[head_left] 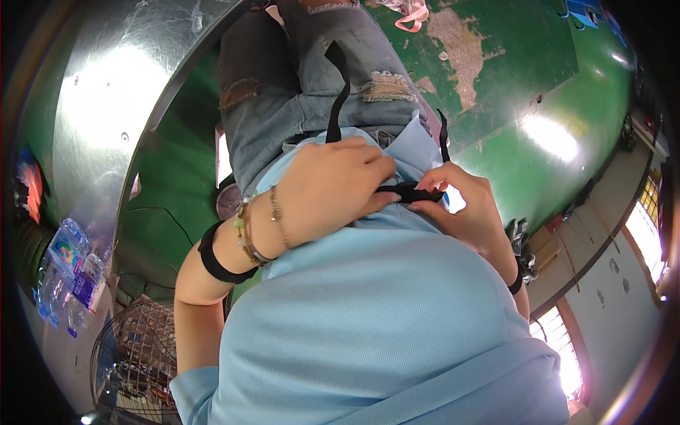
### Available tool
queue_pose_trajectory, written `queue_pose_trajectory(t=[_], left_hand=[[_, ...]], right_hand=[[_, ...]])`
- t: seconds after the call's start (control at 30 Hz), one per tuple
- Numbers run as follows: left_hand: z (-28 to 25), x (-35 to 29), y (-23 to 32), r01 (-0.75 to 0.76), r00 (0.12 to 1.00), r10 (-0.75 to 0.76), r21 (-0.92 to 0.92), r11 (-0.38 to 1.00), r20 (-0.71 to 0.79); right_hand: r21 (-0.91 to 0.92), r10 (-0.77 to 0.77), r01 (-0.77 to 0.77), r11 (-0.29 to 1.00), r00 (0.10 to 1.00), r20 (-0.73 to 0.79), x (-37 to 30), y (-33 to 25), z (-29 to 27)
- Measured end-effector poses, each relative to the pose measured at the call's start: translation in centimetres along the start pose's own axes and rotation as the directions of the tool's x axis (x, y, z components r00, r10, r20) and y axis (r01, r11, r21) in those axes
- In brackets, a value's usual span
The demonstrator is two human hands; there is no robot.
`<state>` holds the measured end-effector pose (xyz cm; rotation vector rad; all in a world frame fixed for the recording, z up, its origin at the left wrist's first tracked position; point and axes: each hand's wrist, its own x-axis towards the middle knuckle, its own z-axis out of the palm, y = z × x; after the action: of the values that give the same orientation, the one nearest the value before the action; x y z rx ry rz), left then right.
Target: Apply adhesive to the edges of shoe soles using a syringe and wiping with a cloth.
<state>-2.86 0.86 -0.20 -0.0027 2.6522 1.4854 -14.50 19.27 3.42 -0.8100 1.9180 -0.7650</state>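
At my waist, a narrow black fabric strap (409, 191) runs between both hands, over the front of my light blue top (368, 283). My left hand (329, 177) is closed, its fingers curled and its thumb at the left part of the strap. With thumb and forefinger, my right hand (467, 202) pinches the strap's right part. One loose end of strap (341, 92) lies across my worn jeans above the left hand. Another thin black end (444, 134) sticks up beside the right hand. What lies under my left palm is hidden.
To the left curves a shiny metal table edge (166, 110). Clear plastic bottles (74, 273) stand at the far left, above a wire basket (134, 347). Underfoot is a green floor (524, 71) with worn patches; a pink strap (414, 18) lies at the top.
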Motion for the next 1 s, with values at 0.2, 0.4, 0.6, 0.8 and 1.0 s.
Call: queue_pose_trajectory(t=[0.2, 0.4, 0.6, 0.8, 1.0], left_hand=[[-0.7, 1.3, 0.0, -0.208, 0.967, 0.181, 0.146, 0.967, 0.182], [-1.6, 0.6, -0.5, -0.215, 0.965, 0.193, 0.112, 0.97, 0.18], [-2.2, -0.3, -0.7, -0.171, 0.973, 0.154, 0.093, 0.981, 0.172], [-2.2, -1.0, -0.8, -0.161, 0.982, 0.149, 0.103, 0.982, 0.113], [-1.3, -0.5, -0.5, -0.159, 0.982, 0.152, 0.053, 0.986, 0.109]], right_hand=[[-0.032, -0.181, 0.18, 0.983, 0.983, -0.013, -0.1, 0.6, 0.2], [-0.131, -0.305, 0.303, 0.944, 0.952, 0.005, -0.2, 0.5, 0.1], [-0.129, -0.358, 0.359, 0.924, 0.933, 0.031, 0.3, 0.0, 0.1], [-0.122, -0.45, 0.453, 0.883, 0.892, 0.05, 0.9, -0.5, 0.3], [-0.03, -0.264, 0.262, 0.965, 0.96, -0.099, -0.2, -0.8, 1.5]])
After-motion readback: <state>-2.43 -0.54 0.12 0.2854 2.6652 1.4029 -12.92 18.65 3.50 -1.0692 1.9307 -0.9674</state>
